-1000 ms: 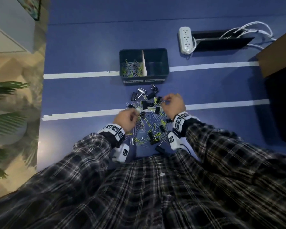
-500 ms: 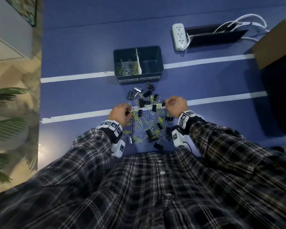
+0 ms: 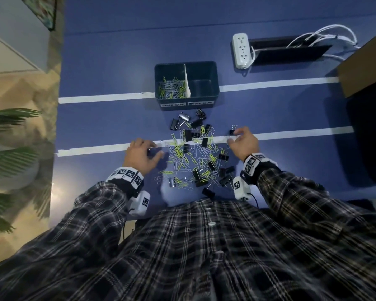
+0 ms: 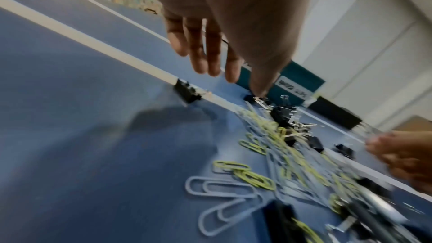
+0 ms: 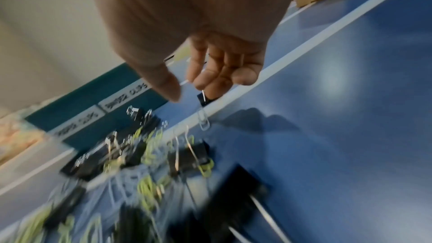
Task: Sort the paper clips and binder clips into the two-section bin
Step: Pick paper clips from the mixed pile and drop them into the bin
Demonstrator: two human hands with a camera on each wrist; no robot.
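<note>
Both hands hover at either side of the clip pile (image 3: 193, 157). The left hand (image 3: 140, 156) is left of the pile, fingers loosely extended, holding nothing. The right hand (image 3: 244, 142) is right of it, fingers curled, pinching a small binder clip (image 3: 232, 132).

The person wears a dark plaid shirt (image 3: 215, 246) crossed with pale lines, buttoned down the front with small white buttons (2 show). Long sleeves reach both wrists. Each wrist carries a band (image 3: 126, 175) of white blocks printed with black square-pattern markers, plus a white camera box (image 3: 240, 187); a thin black cable trails from the right one.
</note>
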